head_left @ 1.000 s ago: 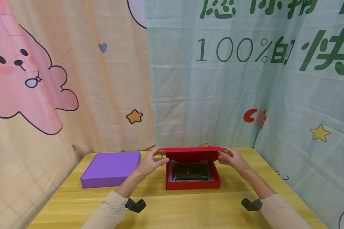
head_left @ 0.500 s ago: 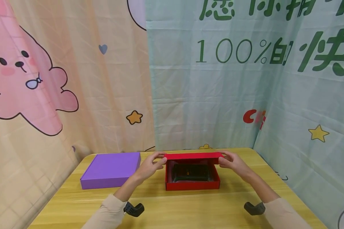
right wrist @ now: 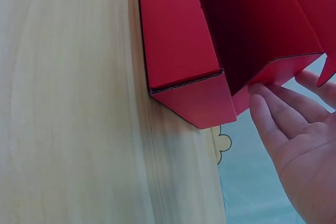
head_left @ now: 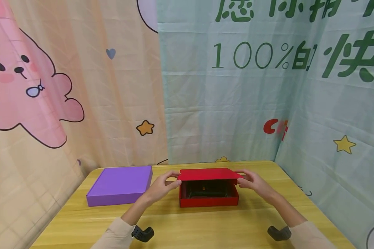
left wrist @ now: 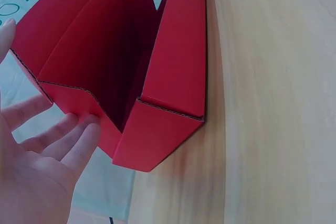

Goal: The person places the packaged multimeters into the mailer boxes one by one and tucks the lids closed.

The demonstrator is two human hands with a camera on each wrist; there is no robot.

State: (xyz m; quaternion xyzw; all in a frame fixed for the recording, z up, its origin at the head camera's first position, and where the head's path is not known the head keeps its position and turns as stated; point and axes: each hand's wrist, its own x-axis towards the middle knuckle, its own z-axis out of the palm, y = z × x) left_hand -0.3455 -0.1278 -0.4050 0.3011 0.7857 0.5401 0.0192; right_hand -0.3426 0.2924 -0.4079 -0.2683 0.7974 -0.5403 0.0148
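A red cardboard box (head_left: 208, 201) stands on the table, its hinged lid (head_left: 208, 174) tilted partway down over the opening. In the head view a dark item (head_left: 205, 192) lies inside, mostly shaded by the lid; its kind cannot be made out. My left hand (head_left: 160, 187) touches the lid's left edge, and in the left wrist view its nearly straight fingers (left wrist: 84, 142) rest against the side flap. At the other end my right hand (head_left: 255, 182) touches the lid's right edge. Its extended fingers (right wrist: 275, 109) lie against that side flap in the right wrist view.
A flat purple box (head_left: 119, 185), its top down, lies to the left of the red box on the wooden table (head_left: 205, 228). Printed curtains (head_left: 224, 114) hang behind the table and along its sides. A black device (head_left: 143, 234) sits on each wrist.
The red lid has swung forward and down, covering more of the opening and shading the dark item. Both hands have moved down and toward me with it. The purple box has stayed put.
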